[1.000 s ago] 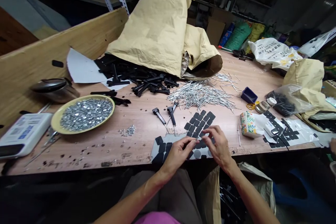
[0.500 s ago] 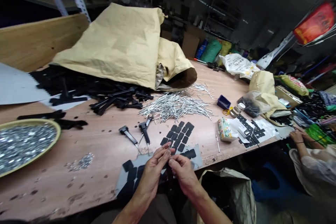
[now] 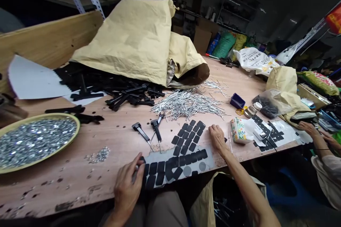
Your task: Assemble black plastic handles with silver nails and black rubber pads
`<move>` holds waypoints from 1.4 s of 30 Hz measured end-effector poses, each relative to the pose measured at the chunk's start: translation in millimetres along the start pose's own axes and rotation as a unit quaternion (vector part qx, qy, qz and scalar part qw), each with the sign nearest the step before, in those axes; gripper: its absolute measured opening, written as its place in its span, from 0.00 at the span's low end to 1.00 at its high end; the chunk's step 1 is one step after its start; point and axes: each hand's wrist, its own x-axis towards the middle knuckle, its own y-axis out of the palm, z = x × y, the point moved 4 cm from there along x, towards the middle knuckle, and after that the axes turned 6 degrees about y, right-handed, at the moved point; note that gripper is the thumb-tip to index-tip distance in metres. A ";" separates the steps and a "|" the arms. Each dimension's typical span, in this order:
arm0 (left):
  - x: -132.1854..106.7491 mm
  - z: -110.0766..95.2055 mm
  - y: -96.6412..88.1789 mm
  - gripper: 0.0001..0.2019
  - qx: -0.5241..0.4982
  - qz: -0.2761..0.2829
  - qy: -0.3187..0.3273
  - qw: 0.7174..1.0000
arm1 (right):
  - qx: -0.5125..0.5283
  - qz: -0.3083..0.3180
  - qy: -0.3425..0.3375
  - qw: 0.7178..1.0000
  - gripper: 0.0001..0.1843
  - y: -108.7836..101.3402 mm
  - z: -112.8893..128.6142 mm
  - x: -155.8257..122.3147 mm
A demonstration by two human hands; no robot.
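Observation:
My left hand (image 3: 128, 184) is at the table's front edge, beside the left end of a grey sheet (image 3: 210, 158) that carries rows of black pads (image 3: 161, 167). Its thumb and forefinger curl around something dark that I cannot make out. Low over the table, right of a block of loose black pads (image 3: 183, 134), my right hand (image 3: 217, 137) has its fingers bent down together. A thin metal rod (image 3: 205, 125) sticks out from their left side. Black T-shaped parts with metal rods (image 3: 156, 130) lie behind the sheet.
A large pile of metal rods (image 3: 188, 104) lies mid-table before paper sacks (image 3: 128, 39). At left stands a yellow-rimmed tray (image 3: 77, 131) of small metal pieces. A tissue box (image 3: 238, 130) is at right, near a co-worker's hands (image 3: 310, 129). An open sack (image 3: 204, 202) stands below the edge.
My hands were together over the front edge and are now apart. The left moved left to the sheet's end; the right reached forward and right across the table. The view shifted slightly.

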 end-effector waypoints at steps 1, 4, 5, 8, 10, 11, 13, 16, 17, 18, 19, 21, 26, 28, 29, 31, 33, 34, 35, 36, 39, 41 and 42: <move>-2.2 5.7 -4.4 0.14 0.045 -0.026 0.042 0.998 | 0.007 0.014 -0.024 1.000 0.15 3.3 0.2 -1.1; -6.8 14.9 -6.6 0.15 0.139 -0.063 0.127 0.980 | 0.027 0.066 -0.120 0.990 0.12 6.8 8.6 -10.5; -7.7 14.9 -4.9 0.17 0.156 -0.064 0.151 0.974 | 0.035 0.083 -0.152 0.984 0.11 6.2 11.3 -13.4; -8.6 10.3 1.0 0.21 0.188 -0.058 0.207 0.958 | 0.046 0.119 -0.208 0.970 0.14 3.6 13.5 -15.4; -7.6 7.0 2.6 0.24 0.200 -0.055 0.218 0.953 | 0.051 0.131 -0.221 0.965 0.15 4.4 13.7 -14.0; -6.8 5.8 2.7 0.24 0.205 -0.055 0.218 0.953 | 0.056 0.133 -0.229 0.963 0.14 5.5 14.4 -13.7; -5.3 4.0 2.4 0.25 0.211 -0.057 0.216 0.952 | 0.067 0.124 -0.244 0.959 0.14 7.7 15.7 -13.1; -4.0 3.6 2.9 0.26 0.219 -0.054 0.215 0.950 | 0.064 0.095 -0.218 0.969 0.16 9.0 9.6 -8.1; -4.0 3.7 3.1 0.26 0.223 -0.054 0.218 0.949 | 0.061 0.091 -0.211 0.971 0.17 9.1 6.8 -6.5; -4.1 3.8 3.3 0.26 0.226 -0.055 0.221 0.947 | 0.061 0.090 -0.214 0.971 0.16 9.0 4.7 -5.7; -4.2 4.0 3.4 0.26 0.229 -0.057 0.224 0.946 | 0.062 0.091 -0.225 0.968 0.15 8.8 3.4 -5.7; -4.6 4.5 3.8 0.25 0.234 -0.056 0.226 0.944 | 0.059 0.088 -0.248 0.963 0.14 8.3 1.3 -5.8; -4.0 4.2 4.3 0.25 0.235 -0.053 0.212 0.947 | 0.024 0.057 -0.219 0.974 0.21 10.6 -1.9 -2.8; -3.6 3.0 4.3 0.26 0.231 -0.059 0.216 0.947 | 0.016 0.062 -0.231 0.971 0.18 13.7 5.3 -7.9; -3.3 2.6 4.3 0.26 0.229 -0.060 0.218 0.947 | 0.007 0.069 -0.231 0.971 0.16 15.5 9.1 -11.1; -2.8 2.0 4.1 0.26 0.228 -0.055 0.218 0.947 | -0.013 0.080 -0.210 0.974 0.13 18.7 14.6 -16.0; -2.3 1.8 3.7 0.25 0.225 -0.042 0.215 0.949 | -0.031 0.082 -0.170 0.982 0.12 20.9 16.3 -16.8; -2.2 1.6 3.4 0.25 0.222 -0.036 0.212 0.951 | -0.036 0.079 -0.152 0.985 0.12 21.5 16.4 -15.7; -2.0 1.3 2.9 0.25 0.217 -0.032 0.210 0.953 | -0.041 0.075 -0.137 0.987 0.11 22.1 16.3 -13.8; -1.8 0.9 2.4 0.24 0.212 -0.032 0.206 0.955 | -0.047 0.073 -0.122 0.989 0.11 22.6 15.8 -11.1; -0.8 -0.4 1.7 0.23 0.198 -0.039 0.199 0.959 | -0.066 0.072 -0.084 0.992 0.11 23.4 11.8 0.0; -0.3 -1.0 2.5 0.23 0.189 -0.045 0.203 0.960 | -0.078 0.074 -0.063 0.992 0.12 22.4 7.4 8.0; -0.2 -1.1 3.1 0.24 0.187 -0.047 0.207 0.959 | -0.082 0.074 -0.055 0.992 0.12 21.4 5.6 11.0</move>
